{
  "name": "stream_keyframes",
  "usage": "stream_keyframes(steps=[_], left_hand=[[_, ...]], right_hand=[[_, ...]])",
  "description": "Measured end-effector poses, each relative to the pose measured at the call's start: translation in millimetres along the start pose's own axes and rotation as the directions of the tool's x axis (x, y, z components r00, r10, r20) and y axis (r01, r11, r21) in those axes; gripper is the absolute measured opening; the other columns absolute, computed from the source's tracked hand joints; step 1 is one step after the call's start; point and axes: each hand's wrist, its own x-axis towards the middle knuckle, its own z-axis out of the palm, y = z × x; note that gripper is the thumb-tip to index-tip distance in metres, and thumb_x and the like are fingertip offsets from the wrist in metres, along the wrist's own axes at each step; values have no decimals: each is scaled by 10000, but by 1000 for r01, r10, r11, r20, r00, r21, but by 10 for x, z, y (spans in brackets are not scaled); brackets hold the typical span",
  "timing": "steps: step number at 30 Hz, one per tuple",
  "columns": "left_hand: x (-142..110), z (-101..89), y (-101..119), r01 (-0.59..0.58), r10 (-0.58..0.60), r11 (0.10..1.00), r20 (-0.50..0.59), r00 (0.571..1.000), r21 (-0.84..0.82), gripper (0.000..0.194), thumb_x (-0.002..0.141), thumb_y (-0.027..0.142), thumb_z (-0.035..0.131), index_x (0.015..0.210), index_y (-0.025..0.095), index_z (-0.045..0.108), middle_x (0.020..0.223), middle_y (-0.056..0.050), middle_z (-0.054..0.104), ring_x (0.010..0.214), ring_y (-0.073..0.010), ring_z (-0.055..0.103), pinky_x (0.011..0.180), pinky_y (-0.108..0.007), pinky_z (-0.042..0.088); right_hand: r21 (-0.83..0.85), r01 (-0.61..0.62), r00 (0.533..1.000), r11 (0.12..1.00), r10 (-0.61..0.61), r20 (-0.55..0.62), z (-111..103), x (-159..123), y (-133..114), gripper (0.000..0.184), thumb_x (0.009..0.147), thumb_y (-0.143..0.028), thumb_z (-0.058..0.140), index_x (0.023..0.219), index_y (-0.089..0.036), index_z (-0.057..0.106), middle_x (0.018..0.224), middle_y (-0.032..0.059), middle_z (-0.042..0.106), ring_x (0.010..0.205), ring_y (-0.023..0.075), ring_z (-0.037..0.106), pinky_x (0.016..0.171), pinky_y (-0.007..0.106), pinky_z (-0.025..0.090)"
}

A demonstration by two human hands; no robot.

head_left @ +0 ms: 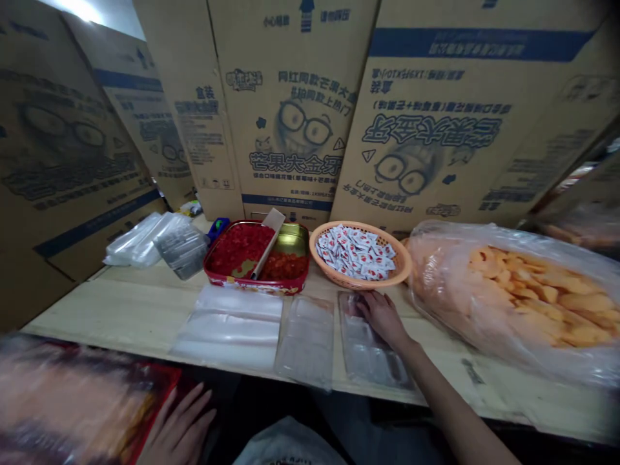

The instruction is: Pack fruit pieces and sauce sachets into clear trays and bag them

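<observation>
My right hand (383,320) lies over the far end of a clear plastic compartment tray (371,355), fingers spread and touching it. A second clear tray (308,336) sits to its left. Beside that is a stack of clear plastic bags (232,329). Low on the left, my left hand (180,429) is open with its fingers stretched, near the rim of a red crate (167,381) that holds blurred, plastic-covered contents. Behind the trays stand an orange basket (361,283) of small white sachets (356,252) and a red tin (256,285).
The tin holds red pieces (237,248) and orange-red pieces (283,266), split by a divider (268,244). A big plastic bag of orange chip-like pieces (547,290) fills the right. More clear packaging (145,239) lies back left. Cardboard boxes (290,58) wall the rear.
</observation>
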Motion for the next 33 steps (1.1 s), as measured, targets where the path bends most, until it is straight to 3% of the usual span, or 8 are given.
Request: stream_keyframes(steps=[6, 10, 12, 14, 18, 22, 26, 33], left_hand=[[1157, 284, 598, -213, 213, 948, -29, 977, -234, 360, 796, 140, 506, 1142, 229, 547, 1177, -34, 607, 1262, -158, 380, 1120, -366, 135], [1749, 586, 1194, -334, 404, 843, 88, 910, -421, 563, 789, 397, 554, 1291, 193, 397, 1373, -110, 416, 1348, -262, 179, 1083, -482, 207], [1933, 720, 1403, -379, 486, 792, 119, 866, -478, 640, 772, 479, 530, 1306, 167, 370, 1398, -135, 371, 1353, -278, 143, 1076, -477, 230], [2023, 828, 1501, -393, 523, 766, 137, 841, -508, 643, 769, 500, 507, 1297, 156, 382, 1394, -151, 370, 1349, -269, 164, 1076, -445, 246], [2006, 928, 1489, -379, 517, 760, 138, 845, -527, 612, 776, 462, 524, 1293, 163, 389, 1407, -165, 339, 1348, -254, 177, 1078, -416, 254], [1974, 887, 1466, -376, 510, 754, 120, 852, -539, 521, 802, 412, 526, 1253, 170, 431, 1424, -165, 306, 1348, -270, 171, 1073, -428, 261], [1998, 818, 1483, -380, 517, 745, 116, 848, -548, 391, 831, 358, 498, 1172, 167, 497, 1417, -188, 306, 1341, -287, 186, 1059, -427, 287], [1986, 809, 1480, -381, 513, 748, 109, 851, -544, 385, 825, 332, 513, 1169, 161, 495, 1434, -178, 278, 1350, -273, 151, 1063, -399, 295]], right_hand=[[45, 25, 999, 999, -25, -21, 74, -121, 37, 253, 840, -214, 469, 1050, -143, 591, 1021, 108, 610, 985, 228, 510, 878, 343, 343], [110, 26, 999, 994, -21, -39, 59, -143, -30, 213, 836, -198, 480, 988, -155, 623, 999, 104, 610, 963, 225, 505, 844, 325, 355], [118, 32, 998, 992, -26, -49, 61, -144, -26, 201, 834, -193, 482, 962, -160, 634, 973, 104, 611, 960, 231, 499, 833, 331, 358], [117, 41, 997, 992, -33, -69, 73, -146, -3, 195, 837, -186, 473, 933, -152, 639, 942, 108, 611, 949, 236, 496, 823, 337, 361], [108, 47, 992, 993, -35, -118, 123, -139, 52, 195, 845, -186, 453, 894, -139, 636, 898, 112, 602, 918, 244, 491, 806, 350, 371], [130, 39, 997, 991, -30, -65, 150, -87, 79, 167, 823, -177, 482, 870, -116, 631, 890, 120, 596, 900, 241, 496, 815, 344, 391], [172, 116, 992, 978, -123, 28, 112, -48, 64, 199, 805, -142, 497, 956, -125, 625, 990, 120, 606, 948, 222, 514, 856, 334, 392], [163, 140, 990, 977, -137, -33, 108, -88, 44, 227, 819, -121, 474, 983, -133, 630, 988, 115, 613, 942, 226, 521, 837, 349, 394]])
